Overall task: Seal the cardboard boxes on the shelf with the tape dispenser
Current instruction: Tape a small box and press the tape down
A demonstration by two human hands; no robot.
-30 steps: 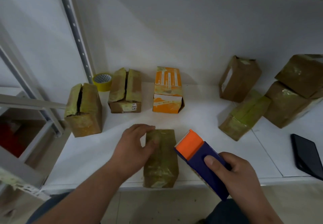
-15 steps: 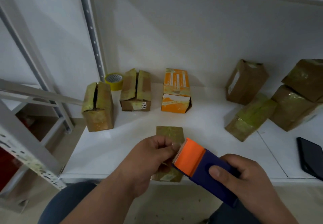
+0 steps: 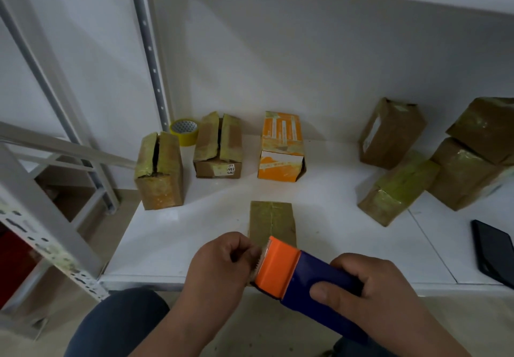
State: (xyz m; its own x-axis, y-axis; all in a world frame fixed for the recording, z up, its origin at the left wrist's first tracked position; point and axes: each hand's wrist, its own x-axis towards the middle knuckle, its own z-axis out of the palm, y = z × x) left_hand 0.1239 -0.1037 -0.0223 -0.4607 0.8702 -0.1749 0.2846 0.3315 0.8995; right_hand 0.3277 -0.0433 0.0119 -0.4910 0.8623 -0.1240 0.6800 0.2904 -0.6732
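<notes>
My right hand (image 3: 372, 287) grips the blue body of a tape dispenser (image 3: 303, 278) with an orange head, held above the shelf's front edge. My left hand (image 3: 222, 262) has its fingers curled at the dispenser's toothed edge, pinching the tape end there. Just beyond them a small brown cardboard box (image 3: 271, 221) lies on the white shelf (image 3: 194, 234), its near end hidden by my hands. Two brown boxes with split tops stand at the left (image 3: 158, 173) and behind it (image 3: 218, 145).
An orange box (image 3: 281, 148) stands at the back middle. Several taped brown boxes (image 3: 400, 187) are piled at the right. A yellow tape roll (image 3: 185, 131) sits at the back left by the perforated upright (image 3: 147, 47). A dark phone (image 3: 493, 251) lies at the right edge.
My left hand left the top of the near box and came to the dispenser's cutting edge, pinching the tape end. The dispenser stayed in my right hand. The view shifted lower and left.
</notes>
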